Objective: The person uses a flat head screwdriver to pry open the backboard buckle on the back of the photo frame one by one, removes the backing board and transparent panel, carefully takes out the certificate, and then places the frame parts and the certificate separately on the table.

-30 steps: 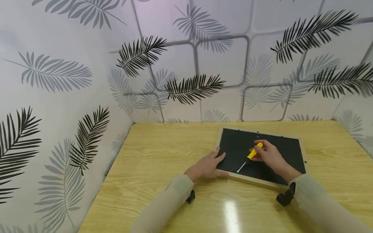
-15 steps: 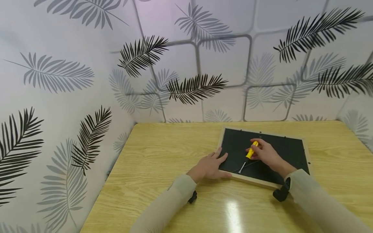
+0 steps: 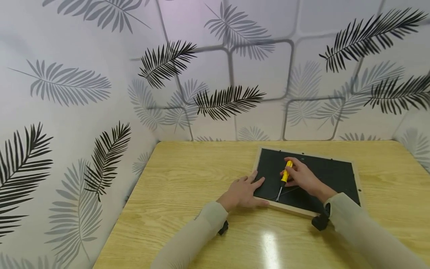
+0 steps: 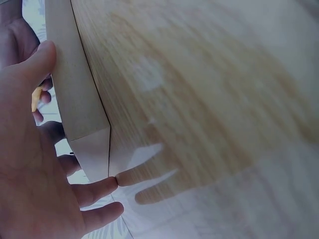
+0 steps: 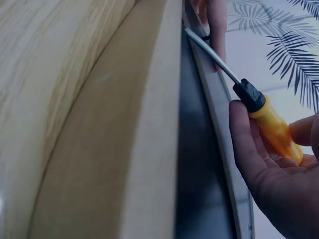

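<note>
A light wooden picture frame (image 3: 295, 210) lies back up on the table, its black backing board (image 3: 336, 179) showing. My right hand (image 3: 304, 178) grips the yellow handle of a screwdriver (image 3: 287, 171) between thumb and fingers. The metal shaft slants down to the near inner edge of the frame, left of its middle, and in the right wrist view the tip of the screwdriver (image 5: 214, 57) is right at that edge. My left hand (image 3: 243, 192) rests with spread fingers over the frame's near left corner, thumb along the near side. The left wrist view shows this hand (image 4: 30, 159) beside the wooden corner.
Small dark tabs (image 3: 303, 153) sit along the frame's far and right sides. The wood-grain table (image 3: 188, 175) extends around the frame. A wall with leaf patterns (image 3: 231, 102) rises behind the table and on the left.
My right hand has moved slightly left and tilted the screwdriver more upright, its tip staying near the frame's near edge. The left hand keeps its place on the corner.
</note>
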